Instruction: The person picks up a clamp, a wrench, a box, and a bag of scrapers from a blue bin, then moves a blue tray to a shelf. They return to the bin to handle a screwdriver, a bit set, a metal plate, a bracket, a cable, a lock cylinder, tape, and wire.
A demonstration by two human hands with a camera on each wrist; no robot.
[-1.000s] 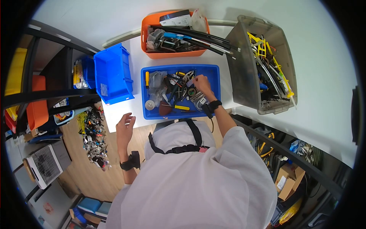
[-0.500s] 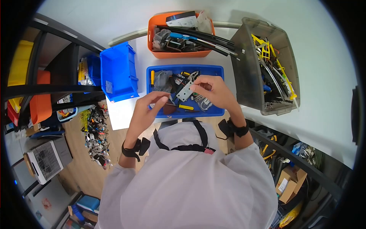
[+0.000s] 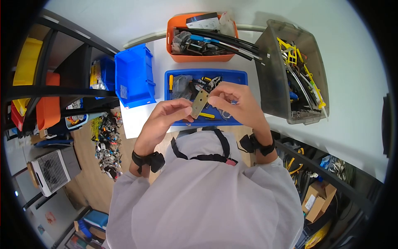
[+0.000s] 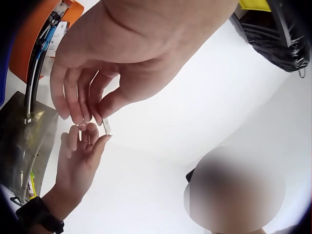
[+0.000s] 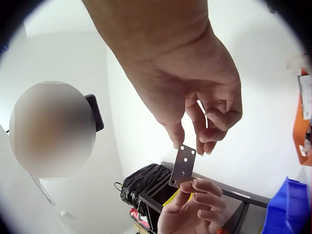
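Note:
Above the blue tray (image 3: 244, 83), a small flat metal plate with drilled holes (image 3: 200, 103) is held up between both hands. My left hand (image 3: 163, 118) pinches its near end between thumb and fingers. At the plate's other end is my right hand (image 3: 238, 103); in the right wrist view its thumb and forefinger sit at the two corners of the metal plate (image 5: 184, 165). The tray below contains a yellow-handled screwdriver (image 3: 171, 83), a clear plastic bag (image 3: 181, 86), a yellow-handled tool (image 3: 207, 115) and mixed small hardware, partly covered by the hands.
An empty-looking blue bin (image 3: 134, 76) stands left of the tray. Behind is an orange basket (image 3: 203, 58) with rods sticking out rightward. A grey tub (image 3: 271, 83) of yellow and metal parts stands at the right. Dark shelving (image 3: 62, 91) flanks the left side.
The right hand has lifted the metal plate out of the tray toward the body. The left hand has come up from the table's edge and taken its near end. The plate has turned and tilted.

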